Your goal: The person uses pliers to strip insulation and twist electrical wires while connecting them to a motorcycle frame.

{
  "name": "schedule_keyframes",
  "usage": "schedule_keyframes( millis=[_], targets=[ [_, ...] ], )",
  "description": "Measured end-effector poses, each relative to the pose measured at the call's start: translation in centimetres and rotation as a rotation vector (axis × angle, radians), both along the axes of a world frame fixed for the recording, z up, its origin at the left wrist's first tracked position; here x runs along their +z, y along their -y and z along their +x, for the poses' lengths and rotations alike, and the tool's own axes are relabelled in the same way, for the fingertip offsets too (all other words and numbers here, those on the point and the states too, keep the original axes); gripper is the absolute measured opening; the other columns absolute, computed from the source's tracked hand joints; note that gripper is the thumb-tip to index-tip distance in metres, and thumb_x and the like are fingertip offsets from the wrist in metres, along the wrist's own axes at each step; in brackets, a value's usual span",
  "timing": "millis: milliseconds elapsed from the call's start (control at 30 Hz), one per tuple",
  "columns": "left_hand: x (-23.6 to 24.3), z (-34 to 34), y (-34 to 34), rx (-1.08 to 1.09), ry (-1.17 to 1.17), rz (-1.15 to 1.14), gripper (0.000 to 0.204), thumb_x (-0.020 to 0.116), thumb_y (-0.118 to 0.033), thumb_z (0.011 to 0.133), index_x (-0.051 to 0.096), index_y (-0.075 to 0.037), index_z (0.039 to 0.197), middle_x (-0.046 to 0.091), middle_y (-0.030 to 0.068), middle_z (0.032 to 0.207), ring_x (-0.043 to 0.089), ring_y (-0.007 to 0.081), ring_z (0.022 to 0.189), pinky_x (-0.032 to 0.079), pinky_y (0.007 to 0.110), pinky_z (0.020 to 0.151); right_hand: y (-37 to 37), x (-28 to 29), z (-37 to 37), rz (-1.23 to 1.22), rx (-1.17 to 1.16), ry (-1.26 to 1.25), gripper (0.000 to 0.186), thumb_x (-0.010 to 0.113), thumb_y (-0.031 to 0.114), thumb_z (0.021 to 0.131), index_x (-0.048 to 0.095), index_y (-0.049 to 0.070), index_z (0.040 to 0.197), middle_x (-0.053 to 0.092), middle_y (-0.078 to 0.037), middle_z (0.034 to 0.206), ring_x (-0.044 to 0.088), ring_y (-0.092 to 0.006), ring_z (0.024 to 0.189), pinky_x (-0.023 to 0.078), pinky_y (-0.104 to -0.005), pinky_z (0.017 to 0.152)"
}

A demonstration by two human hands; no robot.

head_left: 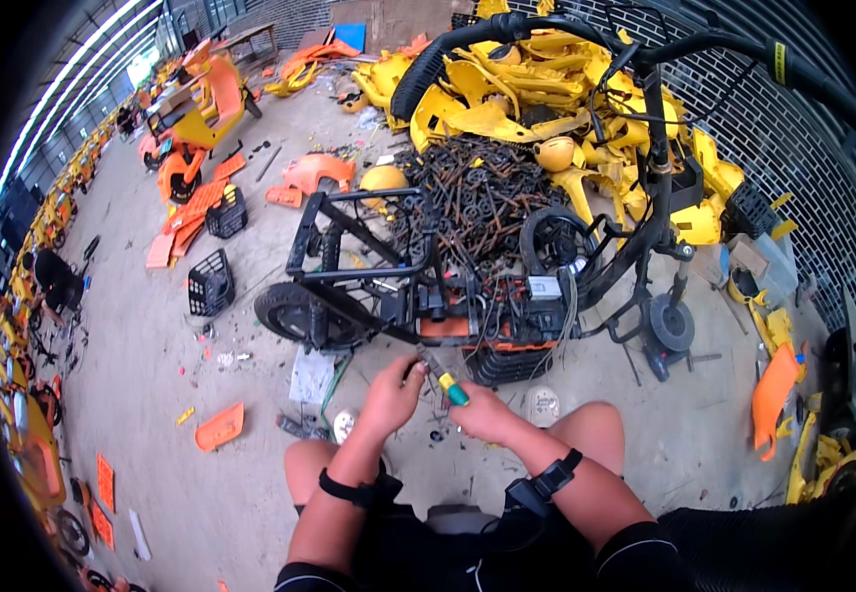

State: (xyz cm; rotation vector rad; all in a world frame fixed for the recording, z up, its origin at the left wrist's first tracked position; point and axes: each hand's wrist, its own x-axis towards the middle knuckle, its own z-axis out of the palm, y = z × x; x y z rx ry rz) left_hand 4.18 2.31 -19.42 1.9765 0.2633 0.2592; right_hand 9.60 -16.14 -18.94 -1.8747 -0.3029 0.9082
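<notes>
My right hand (485,414) is closed round a screwdriver (452,388) with a green and yellow handle. Its shaft points up and forward at the lower edge of a stripped black scooter frame (306,237). Just left of it my left hand (395,393) has its fingers pinched together near the shaft, and what they hold, if anything, is too small to make out. Whether the tip touches a screw cannot be seen. Loose wires and an orange-edged tray show in the frame's middle, above a black crate (509,368).
Behind the scooter lie a heap of dark metal parts (467,197) and a pile of yellow body panels (517,99). A power tool (657,363) stands by the front wheel (667,321). Black baskets (211,283) and orange panels (221,426) are scattered at left, where another person (53,281) crouches.
</notes>
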Motion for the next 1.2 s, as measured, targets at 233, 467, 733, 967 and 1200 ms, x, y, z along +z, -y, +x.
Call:
schedule_keyframes(
  millis=[233, 467, 733, 967, 1200],
  targets=[
    [-4.0, 3.2, 0.7, 0.075, -0.034, 0.006, 0.019, 0.064, -0.016, 0.093, 0.067, 0.002, 0.099, 0.069, 0.0198, 0.083, 0.069, 0.0295, 0.077, 0.053, 0.036, 0.07, -0.9, -5.1, 2.7, -0.15, 0.016, 0.322, 0.031, 0.058, 0.021, 0.081, 0.057, 0.001, 0.105, 0.066, -0.026, 0.096, 0.063, -0.0452, 0.092, 0.049, -0.0512, 0.079],
    [-5.7, 4.1, -1.2, 0.095, -0.043, -0.476, 0.012, 0.059, -0.013, 0.097, 0.058, -0.005, 0.088, 0.053, -0.0017, 0.069, 0.047, 0.0064, 0.062, 0.038, 0.023, 0.057, -2.8, -3.7, 2.9, -0.16, 0.002, 0.223, 0.035, 0.06, 0.02, 0.08, 0.053, 0.002, 0.11, 0.065, -0.027, 0.095, 0.061, -0.0475, 0.093, 0.048, -0.051, 0.078],
    [-4.4, 5.3, 0.6, 0.107, 0.003, -1.009, 0.013, 0.054, -0.01, 0.097, 0.048, -0.009, 0.085, 0.037, -0.0047, 0.064, 0.031, 0.0064, 0.054, 0.026, 0.024, 0.051, -2.3, -4.6, 3.1, -0.17, -0.104, 0.543, 0.043, 0.062, 0.023, 0.08, 0.054, 0.004, 0.117, 0.066, -0.026, 0.101, 0.064, -0.0443, 0.091, 0.051, -0.047, 0.078],
    [-5.0, 6.1, 1.0, 0.135, -0.039, -1.168, 0.013, 0.054, -0.009, 0.095, 0.048, -0.008, 0.083, 0.037, -0.0048, 0.063, 0.03, 0.006, 0.052, 0.025, 0.024, 0.048, -0.8, -6.1, 4.7, 0.13, -0.041, -0.18, 0.034, 0.063, 0.016, 0.079, 0.057, 0.001, 0.109, 0.063, -0.011, 0.082, 0.063, -0.02, 0.07, 0.05, -0.0363, 0.062],
    [-6.0, 7.1, 2.5, 0.25, -0.068, -1.238, 0.012, 0.052, -0.009, 0.092, 0.048, -0.009, 0.081, 0.033, -0.0054, 0.061, 0.026, 0.0065, 0.049, 0.022, 0.024, 0.046, -0.6, -7.7, 5.1, 0.162, -0.096, -0.292, 0.035, 0.063, 0.016, 0.077, 0.058, 0.0, 0.108, 0.059, -0.005, 0.076, 0.056, -0.0141, 0.059, 0.045, -0.0321, 0.053]
  ],
)
